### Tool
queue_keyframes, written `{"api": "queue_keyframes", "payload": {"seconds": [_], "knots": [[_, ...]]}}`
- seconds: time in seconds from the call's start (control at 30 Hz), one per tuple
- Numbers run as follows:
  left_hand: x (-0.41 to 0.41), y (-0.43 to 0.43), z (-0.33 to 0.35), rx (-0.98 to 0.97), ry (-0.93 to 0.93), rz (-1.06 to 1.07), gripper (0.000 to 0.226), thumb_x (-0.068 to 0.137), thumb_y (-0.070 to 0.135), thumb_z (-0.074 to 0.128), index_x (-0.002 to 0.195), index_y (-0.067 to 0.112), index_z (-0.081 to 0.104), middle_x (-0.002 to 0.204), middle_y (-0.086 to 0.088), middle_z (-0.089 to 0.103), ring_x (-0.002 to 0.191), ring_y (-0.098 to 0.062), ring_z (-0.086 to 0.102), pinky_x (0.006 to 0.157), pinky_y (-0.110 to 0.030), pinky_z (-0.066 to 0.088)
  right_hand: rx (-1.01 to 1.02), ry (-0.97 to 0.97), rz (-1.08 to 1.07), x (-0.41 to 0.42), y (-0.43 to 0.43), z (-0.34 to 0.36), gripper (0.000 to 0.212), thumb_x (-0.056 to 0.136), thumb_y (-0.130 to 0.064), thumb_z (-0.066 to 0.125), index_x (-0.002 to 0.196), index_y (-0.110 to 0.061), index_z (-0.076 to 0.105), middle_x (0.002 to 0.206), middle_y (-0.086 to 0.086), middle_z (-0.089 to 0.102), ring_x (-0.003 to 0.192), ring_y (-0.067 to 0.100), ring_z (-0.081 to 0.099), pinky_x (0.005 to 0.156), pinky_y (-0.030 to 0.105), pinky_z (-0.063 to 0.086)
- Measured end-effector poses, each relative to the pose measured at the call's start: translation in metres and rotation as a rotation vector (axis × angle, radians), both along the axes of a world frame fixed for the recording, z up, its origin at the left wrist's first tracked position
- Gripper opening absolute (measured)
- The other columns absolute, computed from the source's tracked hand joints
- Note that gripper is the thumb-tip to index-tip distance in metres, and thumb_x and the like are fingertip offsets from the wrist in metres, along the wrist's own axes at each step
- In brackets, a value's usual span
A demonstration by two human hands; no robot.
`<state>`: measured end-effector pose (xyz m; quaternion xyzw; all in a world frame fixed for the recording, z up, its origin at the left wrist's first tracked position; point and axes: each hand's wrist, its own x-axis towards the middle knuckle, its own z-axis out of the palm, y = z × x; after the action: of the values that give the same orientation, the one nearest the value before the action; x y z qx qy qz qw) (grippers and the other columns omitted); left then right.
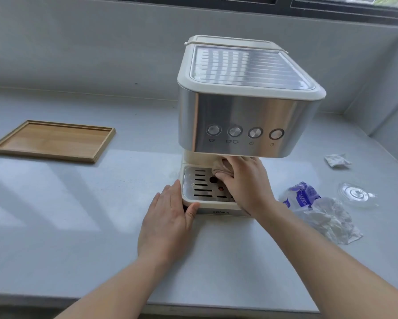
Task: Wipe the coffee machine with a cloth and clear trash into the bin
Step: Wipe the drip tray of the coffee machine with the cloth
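Observation:
A cream and steel coffee machine (pixel 246 116) stands on the grey counter. My right hand (pixel 244 183) presses a beige cloth (pixel 221 168) onto the metal drip tray (pixel 200 183) under the machine's head. My left hand (pixel 168 217) lies flat on the counter, its thumb and fingers against the front left corner of the drip tray base. Trash lies to the right: a crumpled blue and white wrapper (pixel 301 194), a crumpled white tissue (pixel 331 222), a small white packet (pixel 337 160) and a clear plastic lid (pixel 356 195).
An empty wooden tray (pixel 53 140) sits on the counter at the left. A grey wall runs behind the machine, with a window frame above. The counter's front edge is near the bottom of the view. No bin is in view.

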<state>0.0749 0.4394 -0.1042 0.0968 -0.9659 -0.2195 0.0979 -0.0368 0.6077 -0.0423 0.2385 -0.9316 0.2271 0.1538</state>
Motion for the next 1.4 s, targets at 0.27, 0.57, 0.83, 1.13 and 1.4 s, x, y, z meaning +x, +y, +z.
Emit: {"api": "queue_keyframes", "payload": {"seconds": [0.27,0.57,0.83,1.13,1.4], "knots": [[0.002,-0.002,-0.001,0.011,0.001,-0.007,0.080,0.091,0.067,0.013,0.154,0.018,0.022,0.153,0.000,0.041,0.143,-0.019,0.032,0.121,-0.037,0.025,-0.027,0.009,0.078,0.006,0.031,-0.006,0.019,0.088,-0.023,0.070,0.107,-0.023,0.072,0.099,-0.013,0.075,0.098,0.020,0.056,0.083,0.028,0.048],[0.001,-0.001,0.002,-0.007,-0.019,-0.012,0.084,0.089,0.066,0.009,0.155,0.016,0.019,0.156,-0.001,0.038,0.146,-0.019,0.028,0.124,-0.033,0.017,-0.010,0.050,0.107,0.049,0.029,-0.021,0.029,0.087,-0.022,0.074,0.116,-0.018,0.070,0.112,-0.010,0.072,0.095,0.032,0.056,0.085,0.041,0.048],[0.001,-0.001,0.003,0.018,-0.020,-0.020,0.084,0.088,0.067,0.007,0.156,0.018,0.018,0.154,0.001,0.039,0.145,-0.017,0.029,0.123,-0.034,0.018,-0.114,-0.013,0.079,0.046,0.013,-0.018,0.024,0.089,-0.023,0.070,0.114,-0.024,0.070,0.112,-0.015,0.072,0.096,0.027,0.053,0.090,0.038,0.043],[0.002,-0.003,0.001,0.041,-0.005,-0.019,0.068,0.099,0.055,0.024,0.156,0.019,0.018,0.154,0.002,0.041,0.145,-0.017,0.031,0.123,-0.034,0.018,0.018,-0.003,0.006,0.022,0.031,-0.006,0.011,0.091,-0.022,0.068,0.101,-0.024,0.071,0.103,-0.016,0.073,0.088,0.026,0.053,0.086,0.041,0.045],[0.001,-0.004,-0.004,0.036,0.032,-0.006,0.069,0.099,0.056,0.024,0.157,0.020,0.016,0.161,0.005,0.031,0.150,-0.013,0.020,0.121,-0.023,0.004,0.070,0.041,0.102,0.015,0.011,-0.011,0.021,0.094,-0.033,0.063,0.111,-0.023,0.072,0.106,-0.011,0.073,0.087,0.028,0.053,0.083,0.040,0.048]]}}
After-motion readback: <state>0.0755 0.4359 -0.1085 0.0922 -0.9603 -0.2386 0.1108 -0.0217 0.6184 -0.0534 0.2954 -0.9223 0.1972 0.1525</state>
